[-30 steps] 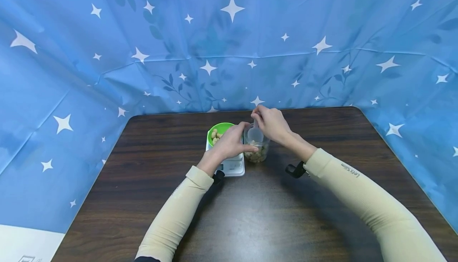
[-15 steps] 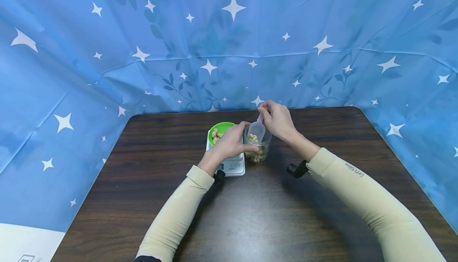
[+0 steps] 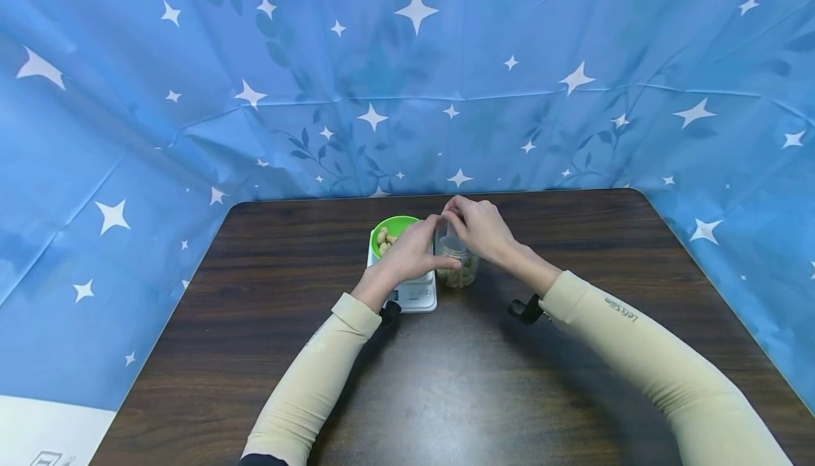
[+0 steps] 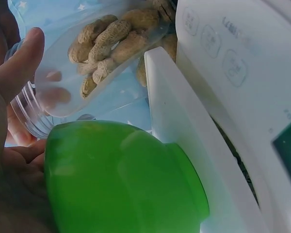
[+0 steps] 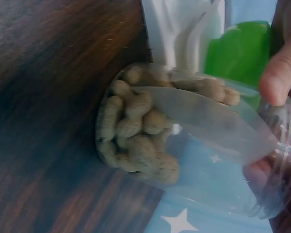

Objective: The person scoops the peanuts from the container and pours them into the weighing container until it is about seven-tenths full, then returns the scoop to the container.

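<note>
A clear plastic jar (image 3: 467, 271) with peanuts (image 5: 131, 128) in its lower part stands at the table's far middle. My left hand (image 3: 409, 250) grips it around the threaded neck, the thumb (image 5: 281, 80) on the near side. Over the mouth, my right hand (image 3: 482, 228) pinches the handle of a translucent scoop (image 5: 203, 119). The scoop's bowl is down inside the jar, against the peanuts; fingers mostly cover the handle. Left of the jar, a green bowl (image 3: 400, 223) holding several peanuts (image 3: 383, 237) sits on a white kitchen scale (image 3: 420, 300).
The scale stands close beside the jar, with the left wrist above its front part. The dark wooden table (image 3: 446, 381) reaches back to a blue star-patterned curtain (image 3: 407, 134). A black strap (image 3: 526, 308) hangs at the right wrist.
The right hand lifted and tilted the scoop up to the right, showing peanuts near its bowl, then moved back left and lowered it into the jar. The left hand has stayed on the jar.
</note>
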### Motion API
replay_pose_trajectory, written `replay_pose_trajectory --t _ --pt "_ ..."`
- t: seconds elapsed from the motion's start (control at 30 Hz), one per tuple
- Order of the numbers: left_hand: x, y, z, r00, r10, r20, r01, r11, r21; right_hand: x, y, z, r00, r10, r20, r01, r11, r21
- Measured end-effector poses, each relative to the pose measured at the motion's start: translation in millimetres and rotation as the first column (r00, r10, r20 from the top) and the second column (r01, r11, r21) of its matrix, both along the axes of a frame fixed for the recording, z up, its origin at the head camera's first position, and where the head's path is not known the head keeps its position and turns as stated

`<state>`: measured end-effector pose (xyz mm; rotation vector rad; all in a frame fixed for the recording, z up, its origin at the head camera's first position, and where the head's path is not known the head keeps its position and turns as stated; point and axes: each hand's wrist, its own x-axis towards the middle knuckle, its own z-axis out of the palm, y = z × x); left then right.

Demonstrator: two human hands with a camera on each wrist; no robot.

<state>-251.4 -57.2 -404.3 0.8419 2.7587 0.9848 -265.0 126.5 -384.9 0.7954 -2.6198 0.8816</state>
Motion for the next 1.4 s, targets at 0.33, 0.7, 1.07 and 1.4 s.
replay_pose_trajectory --t 0.33,0.7,1.07,1.4 --pt "0.4 1 1.1 1.000 0.002 0.007 -0.002 1.000 -0.004 0.8 -1 8.4 0.991 -0.085 0.102 0.091 0.994 -0.061" --pt "-0.2 3 1.7 0.999 0.027 0.020 -0.027 1.000 -0.006 -8.4 19 19.9 0.940 -0.186 0.286 0.262 0.931 -0.256" --pt "-1.1 3 2.0 0.999 0.033 0.012 -0.033 0.999 -0.020 -13.1 29 20.6 0.893 -0.167 0.417 0.334 0.869 -0.367" --pt "-1.4 3 1.9 0.999 0.036 0.021 -0.036 0.999 -0.014 -12.3 34 22.5 0.874 -0.166 0.456 0.383 0.813 -0.439"
